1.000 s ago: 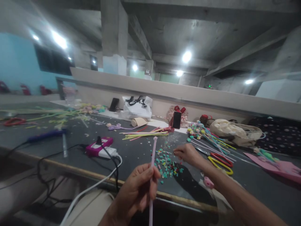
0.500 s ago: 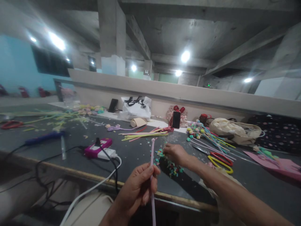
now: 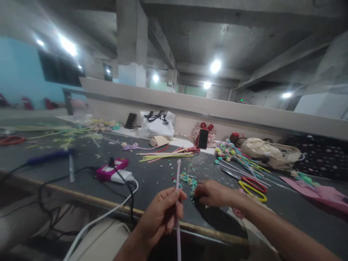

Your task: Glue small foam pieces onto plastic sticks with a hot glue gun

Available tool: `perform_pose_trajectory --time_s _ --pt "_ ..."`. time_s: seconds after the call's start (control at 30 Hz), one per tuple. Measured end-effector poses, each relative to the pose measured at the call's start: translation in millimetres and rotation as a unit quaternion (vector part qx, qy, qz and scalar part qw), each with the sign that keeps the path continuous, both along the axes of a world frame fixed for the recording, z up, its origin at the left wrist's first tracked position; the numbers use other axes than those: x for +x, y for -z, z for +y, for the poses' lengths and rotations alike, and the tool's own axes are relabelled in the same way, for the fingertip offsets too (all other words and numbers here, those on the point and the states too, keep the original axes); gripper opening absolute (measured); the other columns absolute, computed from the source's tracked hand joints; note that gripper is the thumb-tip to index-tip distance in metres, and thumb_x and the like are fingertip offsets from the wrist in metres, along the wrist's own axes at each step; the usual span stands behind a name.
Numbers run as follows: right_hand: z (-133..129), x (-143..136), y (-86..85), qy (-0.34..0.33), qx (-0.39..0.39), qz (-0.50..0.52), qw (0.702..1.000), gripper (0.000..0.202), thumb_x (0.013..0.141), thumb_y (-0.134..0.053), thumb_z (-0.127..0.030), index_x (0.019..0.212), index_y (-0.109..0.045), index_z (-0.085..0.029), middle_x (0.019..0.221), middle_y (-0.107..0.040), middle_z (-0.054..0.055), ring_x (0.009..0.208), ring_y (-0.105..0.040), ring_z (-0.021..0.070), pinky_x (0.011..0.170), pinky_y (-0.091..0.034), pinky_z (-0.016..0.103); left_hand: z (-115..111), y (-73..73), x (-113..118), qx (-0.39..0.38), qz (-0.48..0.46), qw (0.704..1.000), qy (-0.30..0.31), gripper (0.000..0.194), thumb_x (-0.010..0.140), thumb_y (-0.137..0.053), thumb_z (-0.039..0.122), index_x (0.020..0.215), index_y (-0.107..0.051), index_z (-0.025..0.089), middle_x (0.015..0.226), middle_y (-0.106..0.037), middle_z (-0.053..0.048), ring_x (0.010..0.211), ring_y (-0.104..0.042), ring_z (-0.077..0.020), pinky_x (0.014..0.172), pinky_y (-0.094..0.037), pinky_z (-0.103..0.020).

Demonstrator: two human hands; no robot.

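Observation:
My left hand (image 3: pixel 165 208) is closed around a thin lilac stick (image 3: pixel 178 177), held upright at the front edge of the table. The stick carries a small pinkish knob on its top end, and its lower part hangs below the table edge. To its right, my right hand (image 3: pixel 210 193) is low over the tabletop at the near side of a scatter of small coloured bits (image 3: pixel 189 178), mostly green with some red and yellow. Its fingers point down and left; they are smeared by motion, and whether they hold a bit is hidden.
Yellow and pink sticks (image 3: pixel 165 155) lie behind the bits. Scissors (image 3: pixel 251 186) with red and yellow handles lie right, near finished-looking knobbed sticks (image 3: pixel 228 152). A propped phone (image 3: pixel 203 139) stands at the back. Left are a magenta power block (image 3: pixel 111 169), cables and a blue tool (image 3: pixel 50 156).
My right hand has moved down and toward me along the coloured bits, uncovering some of them. My left hand keeps the lilac stick nearly in place.

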State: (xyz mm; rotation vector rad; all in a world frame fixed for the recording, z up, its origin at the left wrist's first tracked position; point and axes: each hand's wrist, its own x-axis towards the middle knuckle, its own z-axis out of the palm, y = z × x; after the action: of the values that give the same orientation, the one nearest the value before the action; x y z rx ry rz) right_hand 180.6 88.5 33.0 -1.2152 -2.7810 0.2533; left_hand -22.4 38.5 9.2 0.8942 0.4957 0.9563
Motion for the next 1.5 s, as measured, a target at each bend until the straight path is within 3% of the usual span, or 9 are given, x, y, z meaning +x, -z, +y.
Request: perform_pose_trajectory --time_s 0.17,0.3,0.43,0.63,0.83,1.0,1.2,1.33,1.5 --pt "26 -11 -3.3 0.061 0.054 0.044 0.996 0.028 0.069 -0.046 -0.015 0.095 -0.057 -0.015 0.085 -0.06 0.006 0.072 -0.054 0.0158 0.062 -0.038 0.024 2 2.2 -2 -0.015 0.009 0.999 -0.044 0.022 0.072 -0.049 0.035 0.07 -0.057 0.014 0.041 -0.053 0.004 0.023 -0.035 -0.0002 0.025 -0.021 -0.009" --pt "-2 -15 -4.1 0.014 -0.003 0.027 1.0 0.022 0.075 -0.04 -0.017 0.086 -0.06 -0.018 0.064 -0.062 -0.002 0.052 -0.054 0.0086 0.048 -0.037 0.016 1 -1.7 -10 -0.03 0.024 0.996 -0.086 0.025 0.071 -0.049 0.038 0.072 -0.057 0.014 0.037 -0.052 0.005 0.021 -0.034 -0.0013 0.024 -0.02 -0.01" --pt "-22 -38 7.5 -0.051 -0.017 0.004 0.999 0.018 0.07 -0.047 -0.015 0.081 -0.06 -0.021 0.076 -0.063 -0.004 0.064 -0.056 0.0088 0.054 -0.038 0.014 1 -4.6 -8 -0.02 0.034 0.996 -0.079 0.026 0.073 -0.046 0.038 0.083 -0.056 0.017 0.035 -0.05 0.006 0.021 -0.034 -0.0022 0.024 -0.019 -0.01" --pt "4 -58 17.2 0.016 0.065 0.009 0.998 0.024 0.073 -0.039 -0.012 0.091 -0.055 -0.014 0.087 -0.056 0.008 0.079 -0.051 0.0181 0.064 -0.037 0.026 0 -1.4 -4 -0.015 0.06 0.994 -0.095 0.027 0.073 -0.046 0.038 0.085 -0.055 0.016 0.035 -0.049 0.006 0.022 -0.033 -0.0028 0.024 -0.02 -0.012" --pt "7 -64 22.7 0.005 0.059 0.004 0.998 0.018 0.071 -0.046 -0.019 0.086 -0.057 -0.02 0.083 -0.055 0.003 0.075 -0.051 0.0151 0.064 -0.037 0.023 0 -0.1 -11 -0.013 0.068 0.989 -0.132 0.022 0.07 -0.051 0.036 0.077 -0.057 0.016 0.048 -0.055 0.004 0.028 -0.037 -0.0015 0.028 -0.024 -0.012" --pt "15 -42 1.4 0.059 0.051 0.027 0.997 0.024 0.072 -0.042 -0.014 0.093 -0.055 -0.017 0.09 -0.055 0.007 0.079 -0.052 0.0169 0.066 -0.037 0.025 2 1.1 -16 -0.028 0.076 0.986 -0.144 0.02 0.067 -0.055 0.034 0.072 -0.059 0.015 0.05 -0.052 0.005 0.03 -0.035 0.0001 0.029 -0.023 -0.011" --pt "-14 -3 1.1 0.034 -0.086 0.022 0.995 0.012 0.068 -0.047 -0.017 0.068 -0.059 -0.019 0.05 -0.054 -0.005 0.041 -0.049 0.0073 0.039 -0.03 0.015 1 0.5 -15 -0.003 0.053 0.993 -0.107 0.026 0.069 -0.054 0.032 0.091 -0.053 0.018 0.046 -0.046 0.008 0.03 -0.029 -0.0012 0.028 -0.018 -0.011" --pt "-4 -10 14.1 0.074 -0.043 0.079 0.993 0.013 0.063 -0.052 -0.016 0.073 -0.06 -0.018 0.068 -0.058 0.001 0.06 -0.051 0.0131 0.052 -0.034 0.021 3 1.7 -2 0.0 0.042 0.995 -0.085 0.026 0.071 -0.052 0.032 0.093 -0.051 0.017 0.044 -0.046 0.007 0.032 -0.032 -0.0017 0.031 -0.02 -0.011" --pt "18 -15 4.8 0.135 -0.037 0.201 0.97 0.018 0.067 -0.048 -0.016 0.083 -0.057 -0.017 0.075 -0.055 0.002 0.064 -0.051 0.0132 0.058 -0.036 0.024 4 9.3 7 -0.027 0.064 0.996 -0.053 0.025 0.071 -0.052 0.034 0.089 -0.052 0.017 0.042 -0.049 0.007 0.029 -0.036 -0.0028 0.029 -0.02 -0.012"
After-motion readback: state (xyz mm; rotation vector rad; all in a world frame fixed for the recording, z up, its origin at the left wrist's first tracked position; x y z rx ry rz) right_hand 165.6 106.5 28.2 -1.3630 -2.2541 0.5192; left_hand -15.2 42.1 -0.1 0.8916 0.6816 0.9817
